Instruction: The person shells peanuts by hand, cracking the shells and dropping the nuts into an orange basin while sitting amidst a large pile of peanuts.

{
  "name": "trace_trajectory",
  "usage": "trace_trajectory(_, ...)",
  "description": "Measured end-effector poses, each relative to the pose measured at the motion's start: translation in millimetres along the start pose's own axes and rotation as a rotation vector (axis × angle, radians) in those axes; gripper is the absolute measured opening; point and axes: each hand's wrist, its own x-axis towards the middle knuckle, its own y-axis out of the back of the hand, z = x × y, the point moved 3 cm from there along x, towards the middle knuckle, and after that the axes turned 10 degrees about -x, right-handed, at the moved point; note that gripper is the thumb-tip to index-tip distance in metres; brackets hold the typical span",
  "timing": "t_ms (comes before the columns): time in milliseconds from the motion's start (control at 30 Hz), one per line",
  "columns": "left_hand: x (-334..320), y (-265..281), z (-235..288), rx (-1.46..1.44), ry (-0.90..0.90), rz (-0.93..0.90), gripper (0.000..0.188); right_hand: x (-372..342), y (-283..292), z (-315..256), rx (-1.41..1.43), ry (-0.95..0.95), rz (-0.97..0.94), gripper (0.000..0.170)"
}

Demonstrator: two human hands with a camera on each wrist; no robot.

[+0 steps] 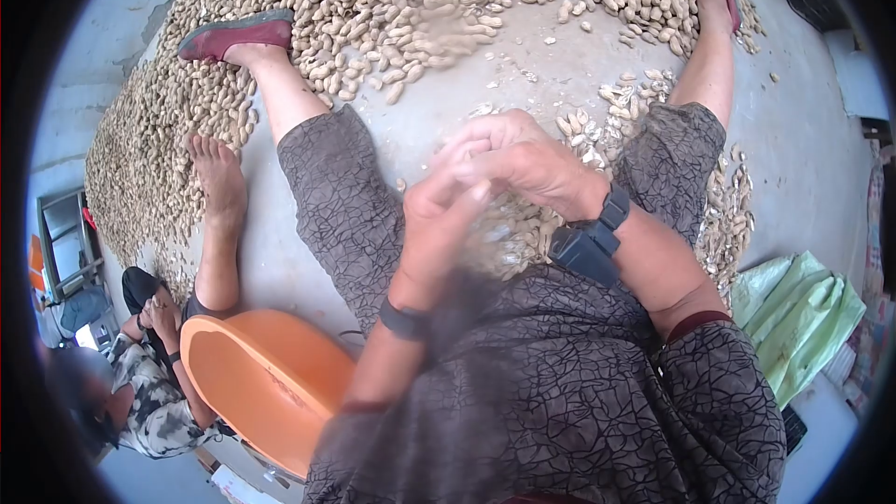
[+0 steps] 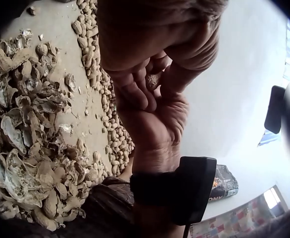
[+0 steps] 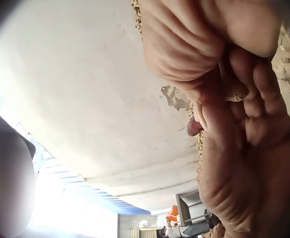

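Observation:
Both hands meet above the lap, fingers curled in together. In the left wrist view a peanut (image 2: 153, 81) shows between the fingers and thumbs, most of it covered. The right wrist view catches one end of the same peanut (image 3: 238, 94). My left hand (image 1: 437, 210) grips it from one side, its thumb up against the other hand. From the other side my right hand (image 1: 532, 161) pinches it, back of the hand toward the head camera. Below the hands lies a heap of cracked peanut shells (image 2: 31, 163), partly hidden by them in the head view.
A big pile of unshelled peanuts (image 1: 373, 0) spreads across the floor ahead and to the left. More shells and peanuts (image 1: 723, 224) lie beside the right thigh. An orange basin (image 1: 271, 373) stands at left, near another seated person (image 1: 154, 383). A green sack (image 1: 798, 313) lies at right.

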Motion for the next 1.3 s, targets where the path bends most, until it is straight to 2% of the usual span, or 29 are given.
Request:
trace_trajectory(100,0,2,2,0.007,0.023,-0.005,0.037,1,0,2,0.027,0.009,0.002,0.015)
trace_trajectory(167,1,3,0,-0.064,0.114,-0.038,0.040,1,2,1,0.053,0.023,0.002,0.015)
trace_trajectory(267,3,0,2,-0.099,0.057,0.004,0.042,-4,-1,-5,0.040,-0.021,-0.042,0.014)
trace_trajectory(300,2,-1,3,-0.100,0.055,0.006,0.042,-4,-2,-6,-0.009,0.028,-0.043,0.020)
trace_trajectory(367,2,2,4,0.010,0.097,0.101,0.043,-4,-2,-6,-0.060,0.078,-0.047,0.025)
trace_trajectory(467,-1,2,7,0.100,0.051,0.065,0.042,-3,0,-1,-0.123,0.029,-0.071,0.026)
trace_trajectory(567,-5,6,12,0.081,0.129,0.073,0.043,-1,-1,3,-0.109,0.072,-0.040,0.024)
trace_trajectory(700,-1,17,4,0.135,0.081,0.036,0.042,0,-1,5,-0.218,0.050,0.029,0.019)
trace_trajectory(800,2,17,4,0.097,0.062,0.050,0.037,5,3,13,-0.225,0.061,0.044,0.018)
trace_trajectory(867,7,16,3,-0.083,0.120,0.050,0.031,9,5,19,-0.231,0.068,0.044,0.019)
trace_trajectory(900,9,17,2,-0.081,0.113,0.042,0.031,10,6,20,-0.409,0.082,0.077,0.020)
trace_trajectory(933,11,21,-3,-0.100,0.111,0.109,0.030,11,7,19,-0.588,0.095,0.111,0.021)
trace_trajectory(967,13,23,-6,-0.120,0.107,0.173,0.029,11,7,18,-0.596,0.105,0.117,0.021)
trace_trajectory(1033,18,12,-1,-0.093,0.074,0.214,0.029,8,5,9,-0.474,0.264,0.165,0.010)
trace_trajectory(1067,18,9,1,-0.067,0.052,0.270,0.028,6,5,4,-0.480,0.271,0.166,0.010)
trace_trajectory(1100,18,6,2,-0.068,0.044,0.263,0.028,2,4,-4,-0.292,0.187,0.179,0.013)
trace_trajectory(1133,18,4,4,0.048,0.035,0.288,0.028,0,5,-9,-0.104,0.104,0.190,0.016)
trace_trajectory(1167,18,3,5,0.164,0.027,0.315,0.028,0,11,-9,-0.111,0.109,0.191,0.016)
trace_trajectory(1200,18,2,4,0.161,0.019,0.310,0.028,2,16,-5,-0.114,0.027,0.157,0.020)
trace_trajectory(1233,19,2,2,0.279,-0.042,0.273,0.028,3,20,0,-0.117,-0.057,0.125,0.024)
trace_trajectory(1300,21,-1,-3,0.412,-0.153,0.208,0.027,5,21,6,-0.124,-0.051,0.160,0.024)
